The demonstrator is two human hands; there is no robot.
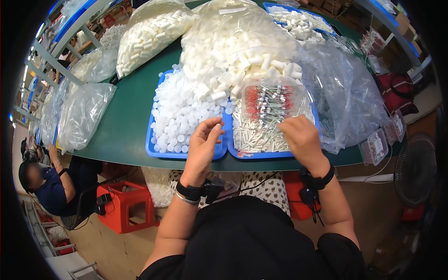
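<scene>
My left hand (201,147) hovers over the front right of a blue tray (150,135) heaped with translucent white round caps (179,114). Its fingers curve loosely, thumb and forefinger apart, and nothing shows between them. My right hand (301,137) is closed in a pinch above the right-hand blue tray (261,155), which contains small white tubes (252,137). Whatever its fingertips hold is hidden. Just beyond that hand, a clear plastic box (291,84) of thin metal pins with red and white ends (268,102) rests on the tubes.
Large clear bags of white cylinders (154,32) (233,42) stand behind the trays on the green table (126,112). Crumpled clear bags (345,88) (86,114) lie to both sides. A red stool (126,205), a fan (415,170) and a co-worker (53,184) are nearby.
</scene>
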